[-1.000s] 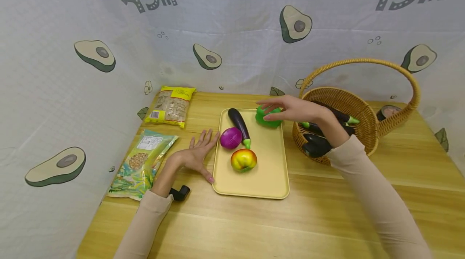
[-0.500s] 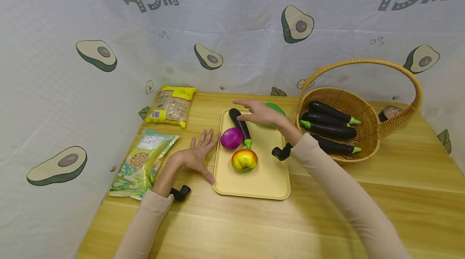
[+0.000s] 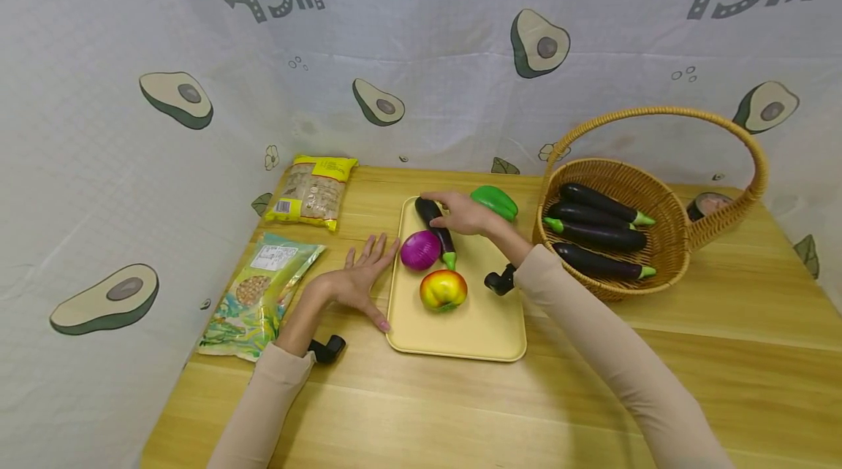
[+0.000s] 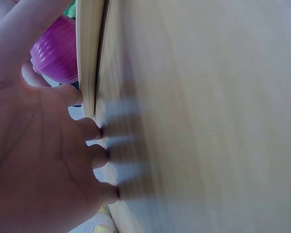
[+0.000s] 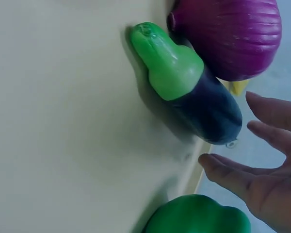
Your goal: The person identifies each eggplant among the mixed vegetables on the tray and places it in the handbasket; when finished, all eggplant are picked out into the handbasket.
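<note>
On a pale yellow tray (image 3: pixel 460 337) lie an eggplant (image 3: pixel 446 244), a purple onion (image 3: pixel 421 250), a rounded red-and-yellow fruit or pepper (image 3: pixel 444 290) and a green bell pepper (image 3: pixel 495 201). My right hand (image 3: pixel 468 213) is over the eggplant's far half. In the right wrist view, its thumb and fingers are spread beside the dark end of the eggplant (image 5: pixel 213 109), with a gap showing. My left hand (image 3: pixel 355 281) lies spread at the tray's left side, thumb at the rim near the front corner. Its fingertips touch the tabletop in the left wrist view.
A wicker basket (image 3: pixel 674 257) with a tall handle stands right of the tray, holding several eggplants (image 3: pixel 595 235). Behind it is a round dark container (image 3: pixel 710 204). Two packaged bags, one yellow (image 3: pixel 309 191) and one green (image 3: pixel 259 294), lie on the left.
My right hand has moved left from over the green pepper to the eggplant on the tray and lowered, uncovering the pepper and the basket's eggplants. The left hand stays in place.
</note>
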Tool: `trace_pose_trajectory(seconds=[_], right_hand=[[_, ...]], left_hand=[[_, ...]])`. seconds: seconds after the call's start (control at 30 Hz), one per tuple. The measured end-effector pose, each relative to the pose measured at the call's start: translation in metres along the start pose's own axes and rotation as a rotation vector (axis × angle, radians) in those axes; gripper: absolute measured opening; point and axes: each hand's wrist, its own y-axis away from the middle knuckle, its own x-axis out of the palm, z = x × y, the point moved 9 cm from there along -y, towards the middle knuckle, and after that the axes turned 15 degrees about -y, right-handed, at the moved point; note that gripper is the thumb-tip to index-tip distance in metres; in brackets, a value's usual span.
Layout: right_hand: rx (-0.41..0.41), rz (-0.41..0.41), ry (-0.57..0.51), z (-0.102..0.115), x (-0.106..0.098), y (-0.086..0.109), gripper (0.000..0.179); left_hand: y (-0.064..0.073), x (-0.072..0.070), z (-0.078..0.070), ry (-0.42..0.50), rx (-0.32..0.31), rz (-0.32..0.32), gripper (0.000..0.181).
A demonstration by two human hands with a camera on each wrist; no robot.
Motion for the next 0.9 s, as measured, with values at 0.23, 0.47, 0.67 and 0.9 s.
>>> trace_pose_trajectory(seconds=[0.23, 0.47, 0.67, 0.9], right_hand=[[0.01, 0.007, 0.023, -0.004, 0.007, -0.001, 0.065], [0.022, 0.003, 0.011, -0.004, 0.007, 0.0, 0.066], [0.028, 0.004, -0.006, -0.004, 0.006, 0.002, 0.066], [0.027, 0.005, -0.056, -0.002, 0.0, 0.009, 0.065]], left_hand=[[-0.001, -0.001, 0.0, -0.001, -0.002, -0.004, 0.152], [-0.001, 0.0, 0.0, 0.004, 0.0, 0.0, 0.151], [-0.002, 0.001, 0.001, 0.002, 0.003, 0.001, 0.151], [-0.002, 0.001, 0.001, -0.007, 0.001, -0.003, 0.151]])
